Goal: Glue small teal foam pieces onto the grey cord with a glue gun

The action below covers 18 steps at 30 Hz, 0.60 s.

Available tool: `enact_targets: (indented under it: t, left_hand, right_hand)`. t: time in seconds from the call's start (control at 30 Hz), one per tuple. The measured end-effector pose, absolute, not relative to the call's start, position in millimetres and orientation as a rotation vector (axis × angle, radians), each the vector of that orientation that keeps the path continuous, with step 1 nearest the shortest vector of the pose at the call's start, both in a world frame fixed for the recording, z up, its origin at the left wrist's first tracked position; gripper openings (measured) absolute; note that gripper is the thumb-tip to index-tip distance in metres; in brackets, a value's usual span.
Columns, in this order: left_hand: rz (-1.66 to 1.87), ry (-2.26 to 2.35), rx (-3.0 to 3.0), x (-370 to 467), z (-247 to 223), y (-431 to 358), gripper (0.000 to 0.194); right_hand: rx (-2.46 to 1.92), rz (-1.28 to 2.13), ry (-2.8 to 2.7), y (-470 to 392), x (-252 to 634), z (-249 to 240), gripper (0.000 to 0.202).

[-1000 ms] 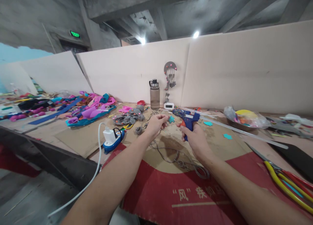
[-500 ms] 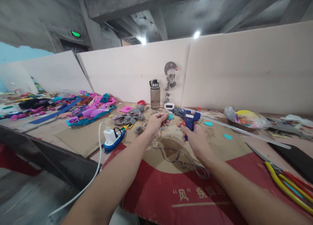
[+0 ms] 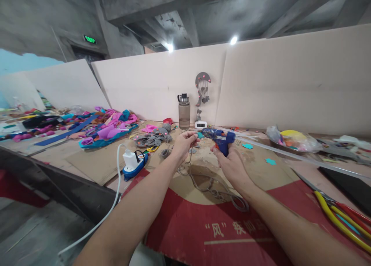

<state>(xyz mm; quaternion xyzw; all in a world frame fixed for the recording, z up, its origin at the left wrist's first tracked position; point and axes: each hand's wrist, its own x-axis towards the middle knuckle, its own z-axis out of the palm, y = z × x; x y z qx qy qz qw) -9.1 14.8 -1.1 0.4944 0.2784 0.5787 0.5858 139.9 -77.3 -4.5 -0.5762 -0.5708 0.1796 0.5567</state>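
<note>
"fingers of the left hand (image 3: 183,145): condition?"

"pinched together on a small turquoise piece (image 3: 200,135), held over the cardboard (image 3: 256,174)."

"right hand (image 3: 228,158)?"

"wrapped round the grip of a blue glue gun (image 3: 220,137), nozzle aimed left towards the piece."

"changes noted?"

"one. against a second ago, the gun has shifted slightly leftward; its nozzle now stands right by the piece, where it sat a little above and beyond it."

"contact?"

"not confirmed; both are too small at this range."

"bearing on the work?"

"judged: nozzle and piece are lined up, so steadiness in both hands counts most."

"other items?"

"grey cord (image 3: 215,192) lies loosely tangled below the hands. two turquoise cut-outs (image 3: 270,161) lie right of the gun, untouched."
</note>
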Motion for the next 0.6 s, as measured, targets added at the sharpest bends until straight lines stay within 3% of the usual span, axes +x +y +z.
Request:
enact_targets:
  t: [0.6]
  left_hand:
    - [1.387,0.643,1.162,-9.5,1.3,11.2,0.024]
  right_hand:
    - [-1.563,0.124,-1.493,-77.6,140.7,-1.0,0.031]
